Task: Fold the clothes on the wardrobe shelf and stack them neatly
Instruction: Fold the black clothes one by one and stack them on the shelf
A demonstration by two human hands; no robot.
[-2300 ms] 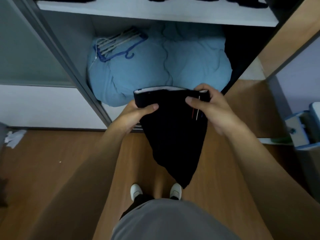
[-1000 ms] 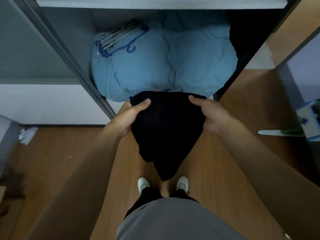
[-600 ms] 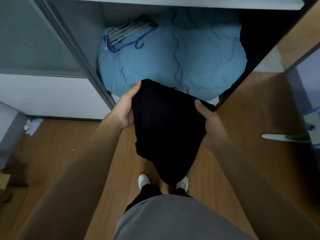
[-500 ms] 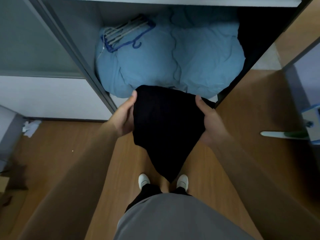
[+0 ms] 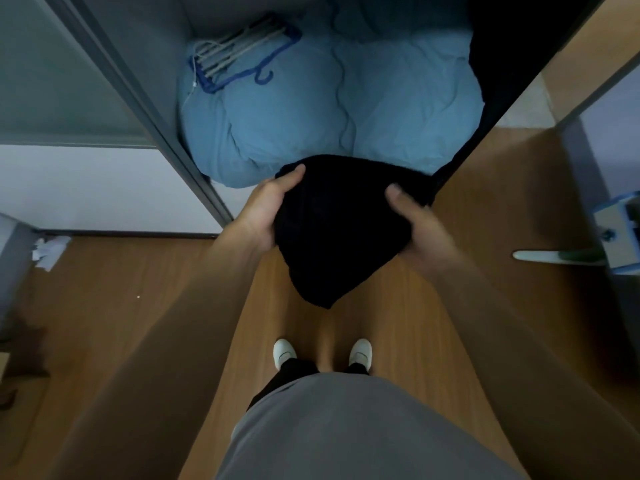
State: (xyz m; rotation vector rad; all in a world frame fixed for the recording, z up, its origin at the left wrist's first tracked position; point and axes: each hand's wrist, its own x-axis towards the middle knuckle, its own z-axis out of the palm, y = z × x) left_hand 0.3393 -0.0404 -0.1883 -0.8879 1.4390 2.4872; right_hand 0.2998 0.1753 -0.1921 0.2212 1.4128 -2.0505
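Just in front of the big puffy light-blue quilt (image 5: 311,109), the soft black folded cloth (image 5: 339,230) hangs between both hands. Left hand (image 5: 266,213) and right hand (image 5: 419,223) each hold a side in a closed grip. Keep both edges level, I think, then fold. The dark cloth hides its seams, and the shelf is cut off above.

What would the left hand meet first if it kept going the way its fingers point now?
Most likely the blue bedding bundled in the wardrobe. The left hand, its grip closed on the black garment, points up and away towards it. Depth is unclear from one view, so the gap cannot be judged.
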